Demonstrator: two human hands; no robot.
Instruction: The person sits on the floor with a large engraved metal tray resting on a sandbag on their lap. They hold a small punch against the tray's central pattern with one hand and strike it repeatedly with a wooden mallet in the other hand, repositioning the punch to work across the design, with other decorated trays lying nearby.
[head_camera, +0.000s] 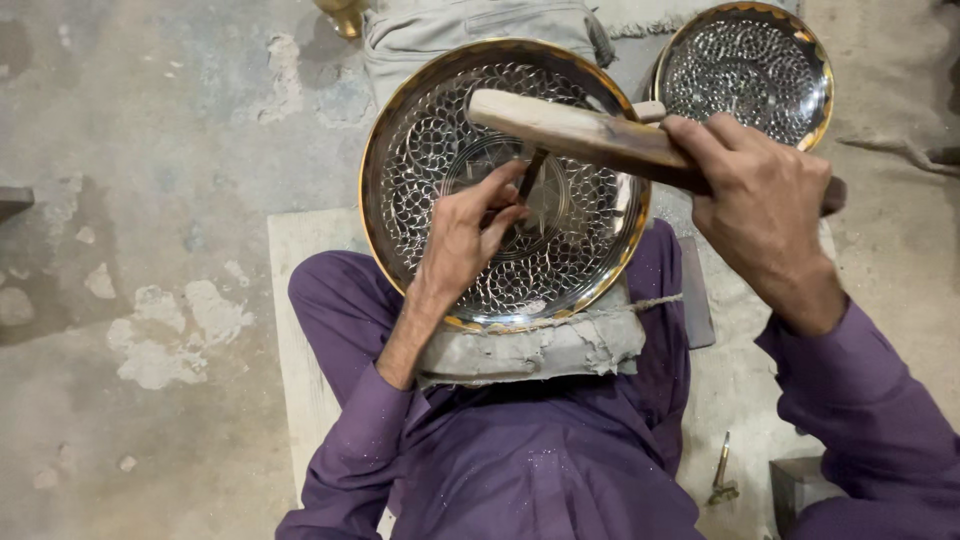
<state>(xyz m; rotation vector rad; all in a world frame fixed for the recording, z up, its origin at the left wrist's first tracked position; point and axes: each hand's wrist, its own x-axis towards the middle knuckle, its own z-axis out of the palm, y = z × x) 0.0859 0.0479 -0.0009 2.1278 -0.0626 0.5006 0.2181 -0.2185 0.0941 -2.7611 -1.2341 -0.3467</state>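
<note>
A round engraved metal plate (420, 150) with a gold rim rests tilted on a grey padded block (540, 350) in my lap. My left hand (465, 235) pinches a thin dark chisel (531, 173), its tip set on the plate's centre pattern. My right hand (765, 205) grips a wooden mallet (575, 132), held above the plate with its head over the chisel's top.
A second engraved gold-rimmed plate (745, 65) lies at the top right. A small metal tool (722, 475) lies on the floor by my right knee, next to a dark block (795, 485). Grey cloth (470, 25) lies behind the plate. The concrete floor is patchy.
</note>
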